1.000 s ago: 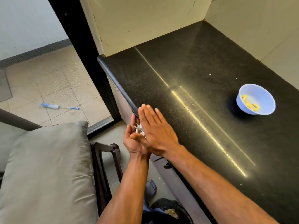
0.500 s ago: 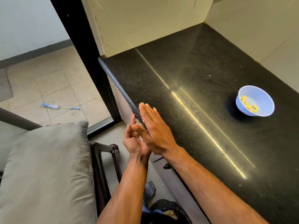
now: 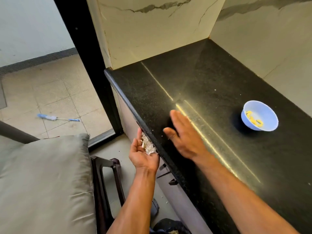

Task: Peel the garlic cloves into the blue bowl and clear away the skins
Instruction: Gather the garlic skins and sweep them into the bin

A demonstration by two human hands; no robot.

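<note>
The right hand [image 3: 184,135] has lifted off the left hand [image 3: 143,155] and lies flat, empty, on the black counter [image 3: 211,78]; the left now cups garlic skins [image 3: 148,146] at the counter's edge, palm open; blue bowl [image 3: 260,115] of cloves sits well right; another sweep looks likely.

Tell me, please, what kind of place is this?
Most likely a home kitchen. A black granite countertop runs along marble-look wall tiles, with cabinet drawers below. A blue bowl of peeled garlic cloves sits on it, and the left hand holds garlic skins at the edge.
</note>
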